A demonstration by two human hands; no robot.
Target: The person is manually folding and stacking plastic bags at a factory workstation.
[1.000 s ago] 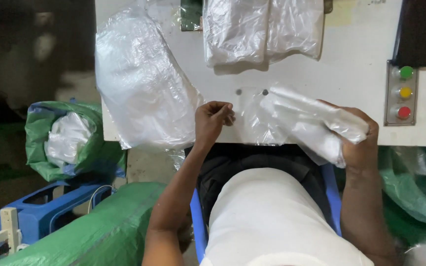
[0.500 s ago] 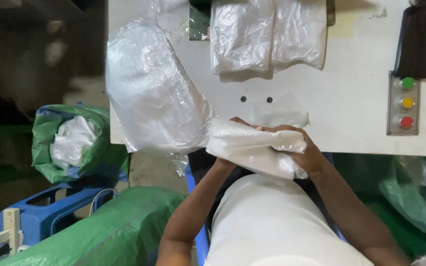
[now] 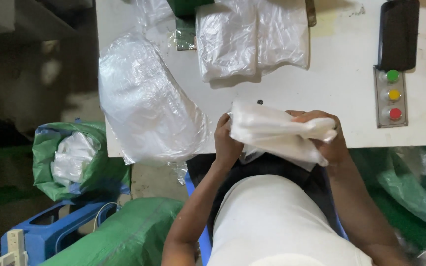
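Note:
Both my hands hold a folded bundle of white plastic bags [image 3: 277, 130] over the near edge of the white table [image 3: 341, 88]. My left hand [image 3: 227, 143] grips the bundle's left end from below. My right hand [image 3: 329, 140] wraps over its right end, fingers closed on the plastic. A large clear plastic bag [image 3: 146, 106] lies on the table's left side and hangs over the edge. Two stacks of clear bags [image 3: 252, 37] rest at the table's far side.
A grey panel with green, yellow and red buttons [image 3: 393, 96] sits at the table's right, below a black device [image 3: 398, 34]. A green sack holding white plastic [image 3: 75, 160] stands on the floor at left, with a blue stool [image 3: 45, 236] and another green sack [image 3: 124, 236] nearby.
My hands came together on the bundle, lifted it off the table toward my body, and now hold it slightly higher and more spread between both hands.

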